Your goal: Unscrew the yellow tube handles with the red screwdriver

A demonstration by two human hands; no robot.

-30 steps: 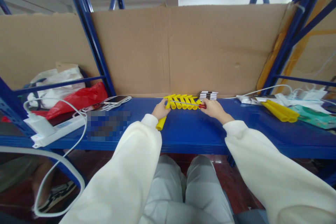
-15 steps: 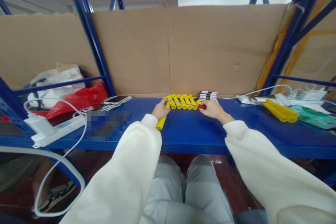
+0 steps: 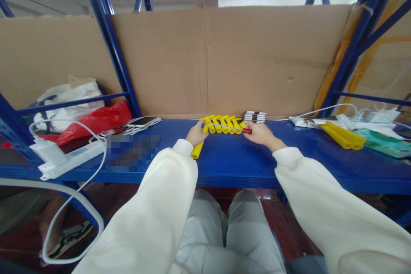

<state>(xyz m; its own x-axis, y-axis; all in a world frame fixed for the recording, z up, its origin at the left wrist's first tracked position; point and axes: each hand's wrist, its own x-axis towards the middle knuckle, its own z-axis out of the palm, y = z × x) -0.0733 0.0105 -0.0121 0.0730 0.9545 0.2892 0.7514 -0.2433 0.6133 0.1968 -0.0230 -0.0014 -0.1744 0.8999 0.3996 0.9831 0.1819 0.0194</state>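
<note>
My right hand (image 3: 261, 134) is closed around the red handle of a screwdriver (image 3: 247, 131), whose thin metal shaft points left toward my other hand. My left hand (image 3: 195, 134) pinches a yellow tube-like piece (image 3: 205, 126) at the tip of that shaft. Just below the left fingers, a yellow tube (image 3: 197, 150) slants toward the front of the blue shelf; whether it joins the pinched piece is hidden by the hand. Behind the shaft lie several yellow angled tubes (image 3: 226, 125) in a row. A stack of small white and black packets (image 3: 254, 116) stands behind the right hand.
Cardboard (image 3: 250, 60) walls off the back of the blue shelf (image 3: 237, 158). At right lie more yellow tubes (image 3: 343, 136) beside a green packet (image 3: 383, 142). A phone (image 3: 147, 122), a white power strip (image 3: 73, 160) with cables and a red bag (image 3: 96, 117) occupy the left.
</note>
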